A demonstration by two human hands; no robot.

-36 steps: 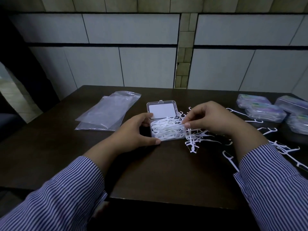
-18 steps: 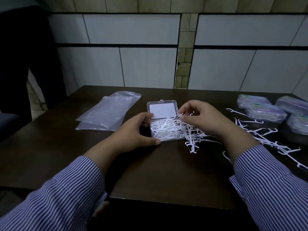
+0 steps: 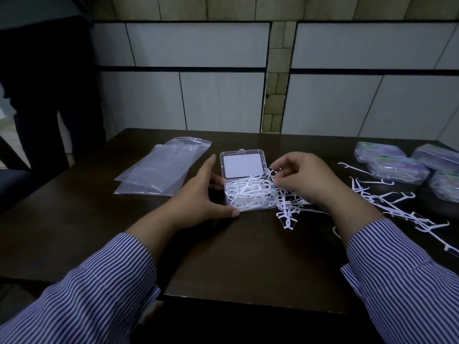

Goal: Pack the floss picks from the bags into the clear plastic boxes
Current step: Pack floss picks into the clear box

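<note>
Dim room, low light. Dark wooden table (image 3: pixel 248 256) stands against a wall (image 3: pixel 211 100) of large pale tiles with dark grout lines. A vertical strip of small greenish tiles (image 3: pixel 274 95) runs down the middle. Dark band (image 3: pixel 173 68) crosses the wall. Paler floor (image 3: pixel 5 155) at far left.

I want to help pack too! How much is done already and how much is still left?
Done: four closed boxes sit at the far right, and the bags look empty. In hand: the left hand steadies the open box, nearly full of picks, while the right hand seems to pinch some beside it. Left: loose picks scattered on the table, then shutting the lid.
</note>
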